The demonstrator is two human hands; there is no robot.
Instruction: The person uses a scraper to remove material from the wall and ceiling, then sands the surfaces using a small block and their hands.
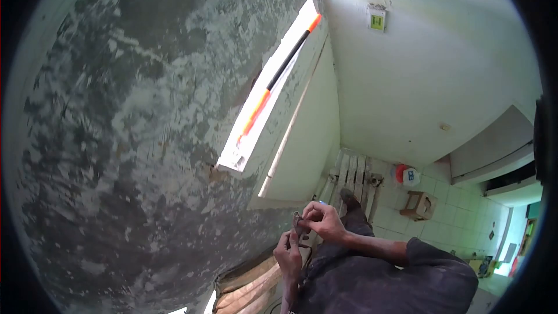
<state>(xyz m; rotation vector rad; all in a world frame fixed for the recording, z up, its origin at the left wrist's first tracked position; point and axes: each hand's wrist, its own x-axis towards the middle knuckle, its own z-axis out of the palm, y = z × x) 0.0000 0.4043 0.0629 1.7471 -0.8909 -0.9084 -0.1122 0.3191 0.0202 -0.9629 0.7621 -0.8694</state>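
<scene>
My left hand [288, 251] and my right hand [323, 221] meet low in the middle of the head view. Between their fingers is a small, dark greyish piece [300, 224] with a lighter end. Its kind cannot be made out. Both hands are closed, with thumbs and fingertips pinched around it. Most of the piece is covered by the fingers.
A patchy grey wall [133, 139] fills the left. A bright white strip [232, 157] crosses it, with an orange and black bar [285, 67] along it. Below are a slatted wooden platform [351, 166], a stool [418, 205], a white bucket [411, 177] and bundled cloth [250, 291].
</scene>
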